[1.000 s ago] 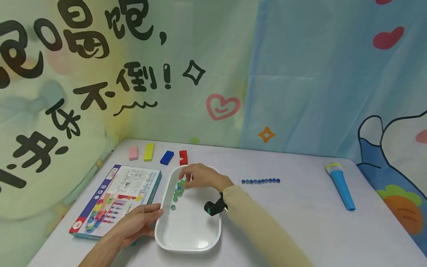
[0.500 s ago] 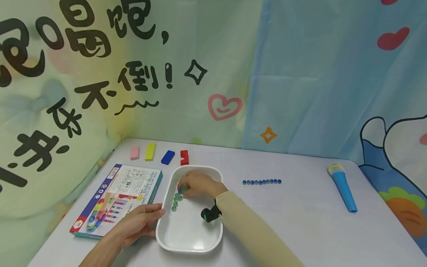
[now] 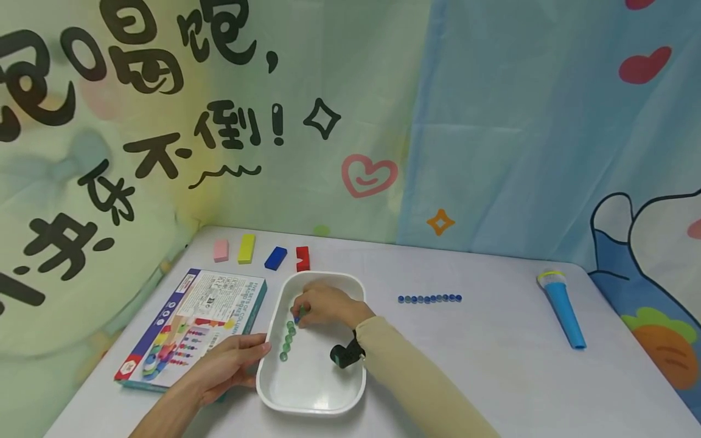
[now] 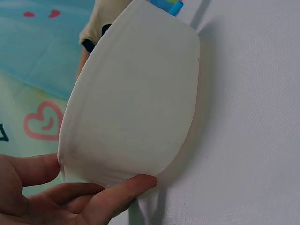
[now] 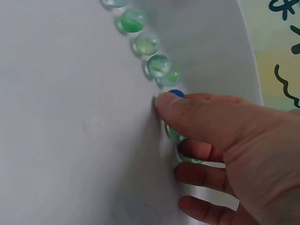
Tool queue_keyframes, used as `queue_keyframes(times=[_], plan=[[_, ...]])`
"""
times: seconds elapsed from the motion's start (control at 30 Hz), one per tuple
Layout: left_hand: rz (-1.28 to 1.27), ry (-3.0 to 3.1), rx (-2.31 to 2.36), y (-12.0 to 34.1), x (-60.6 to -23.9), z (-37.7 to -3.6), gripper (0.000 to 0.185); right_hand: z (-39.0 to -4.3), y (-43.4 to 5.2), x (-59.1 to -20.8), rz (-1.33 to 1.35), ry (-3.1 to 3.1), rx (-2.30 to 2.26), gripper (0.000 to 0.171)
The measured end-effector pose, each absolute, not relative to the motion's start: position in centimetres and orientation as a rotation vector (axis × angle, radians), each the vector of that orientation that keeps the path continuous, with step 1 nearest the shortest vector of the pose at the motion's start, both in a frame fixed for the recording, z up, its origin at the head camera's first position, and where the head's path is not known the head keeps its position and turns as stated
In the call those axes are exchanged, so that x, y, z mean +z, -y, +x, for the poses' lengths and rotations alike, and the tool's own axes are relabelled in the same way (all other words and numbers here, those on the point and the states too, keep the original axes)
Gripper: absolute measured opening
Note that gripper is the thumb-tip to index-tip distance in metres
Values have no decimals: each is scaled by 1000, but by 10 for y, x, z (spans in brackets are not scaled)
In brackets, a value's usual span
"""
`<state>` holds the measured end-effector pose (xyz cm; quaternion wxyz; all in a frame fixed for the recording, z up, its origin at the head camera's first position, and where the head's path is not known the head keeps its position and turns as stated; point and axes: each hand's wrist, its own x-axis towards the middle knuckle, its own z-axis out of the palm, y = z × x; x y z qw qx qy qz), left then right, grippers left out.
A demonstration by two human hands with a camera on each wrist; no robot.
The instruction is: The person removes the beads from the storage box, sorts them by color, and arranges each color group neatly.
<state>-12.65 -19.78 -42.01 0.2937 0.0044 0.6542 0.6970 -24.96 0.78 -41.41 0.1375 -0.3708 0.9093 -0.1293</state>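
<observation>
Your left hand [image 3: 232, 366] grips the white, rounded-rectangular tray [image 3: 312, 389] by its side, presumably steadying it; your right hand [image 3: 325, 303] pinches a round blue marble [image 5: 176, 93] inside, amid translucent green marbles [image 5: 159, 65].

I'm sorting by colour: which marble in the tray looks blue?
The blue marble peeking past the thumb tip of the right hand; the other marbles visible in the white tray look greenish.
</observation>
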Motion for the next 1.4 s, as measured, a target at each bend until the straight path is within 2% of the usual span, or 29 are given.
queue_keyframes(times=[0.17,0.33,0.53,0.67,0.9,1.03,1.23,1.4], plan=[[-11,-1754,1852,197,-421,-127,67,-252,-16,-403,-1086,-2597,-461,18],[-19,-1761,1849,197,-421,-127,68,-256,-46,-376,-1105,-2600,-644,17],[-23,-1785,1833,200,-418,-127,69,-264,-116,-357,-1100,-2706,-823,19],[-33,-1780,1829,200,-418,-127,69,-268,-170,-354,-944,-2757,-861,20],[-59,-1779,1819,198,-419,-127,67,-273,-260,-372,-615,-2842,-787,23],[-61,-1776,1819,198,-418,-126,67,-272,-296,-391,-455,-2839,-760,25],[-56,-1776,1820,198,-418,-126,67,-267,-328,-419,-353,-2804,-791,28],[-46,-1775,1822,198,-418,-127,66,-267,-336,-434,-351,-2844,-777,28]])
